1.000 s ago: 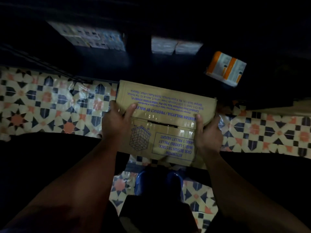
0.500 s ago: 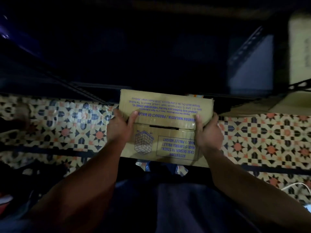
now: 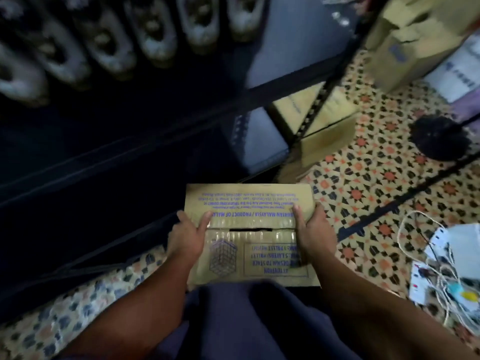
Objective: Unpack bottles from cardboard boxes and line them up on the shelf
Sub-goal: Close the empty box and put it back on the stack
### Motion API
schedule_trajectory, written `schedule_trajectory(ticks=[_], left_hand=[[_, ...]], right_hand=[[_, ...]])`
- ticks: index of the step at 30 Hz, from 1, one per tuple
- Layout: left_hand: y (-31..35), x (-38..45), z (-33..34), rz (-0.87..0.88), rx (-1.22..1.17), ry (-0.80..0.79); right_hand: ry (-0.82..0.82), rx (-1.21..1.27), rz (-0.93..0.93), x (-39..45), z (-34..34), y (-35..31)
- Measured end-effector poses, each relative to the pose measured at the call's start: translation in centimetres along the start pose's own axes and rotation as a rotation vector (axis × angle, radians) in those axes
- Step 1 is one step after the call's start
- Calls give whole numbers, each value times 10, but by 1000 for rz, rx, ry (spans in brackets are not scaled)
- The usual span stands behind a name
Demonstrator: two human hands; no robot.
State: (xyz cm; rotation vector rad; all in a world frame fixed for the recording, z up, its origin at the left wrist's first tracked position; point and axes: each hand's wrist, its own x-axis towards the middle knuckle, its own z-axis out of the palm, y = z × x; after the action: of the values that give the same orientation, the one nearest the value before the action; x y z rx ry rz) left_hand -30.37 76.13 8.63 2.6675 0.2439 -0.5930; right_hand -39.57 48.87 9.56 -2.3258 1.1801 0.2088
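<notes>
Bottles (image 3: 153, 42): a blurred pale row on the dark shelf (image 3: 109, 162) at 10 to 12 o'clock; labels unreadable.

Left hand (image 3: 185, 239): at 7 o'clock of centre, gripping the box's left edge, thumb laid across the top flap, fingers curled round the side.

Box (image 3: 249, 216): cardboard, at 6 o'clock, held between both hands above the person's lap, top closed with a slit between the flaps. Purple print runs upside down to the camera: "PRODUCT OF MALAYSIA", "ATTENTION", "DESIGN TO STACK", "PALLET HEIGHT", beside a stacked-cube drawing. Finer print is illegible.

Right hand (image 3: 313, 233): gripping the box's right edge, thumb on top, fingers wrapped round the corner.

Further cardboard cartons (image 3: 327, 123) stand at 1 to 2 o'clock on the patterned floor (image 3: 363, 193). White papers and cord (image 3: 441, 266) lie at 4 o'clock.
</notes>
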Motion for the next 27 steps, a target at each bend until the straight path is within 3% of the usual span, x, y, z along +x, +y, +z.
schedule_trajectory(ticks=[8,13,17,27], left_hand=[[190,8,63,339,110,-159],[306,-23,108,501,245,-251],[386,-44,139,643,212,-376],[549,-55,195,701,139,-730]], right_hand=[[230,162,312,50,-73,129],[259,272,535,70,-135,207],[309,315,681,82,-161,256],[427,376,760,142,-221,322]])
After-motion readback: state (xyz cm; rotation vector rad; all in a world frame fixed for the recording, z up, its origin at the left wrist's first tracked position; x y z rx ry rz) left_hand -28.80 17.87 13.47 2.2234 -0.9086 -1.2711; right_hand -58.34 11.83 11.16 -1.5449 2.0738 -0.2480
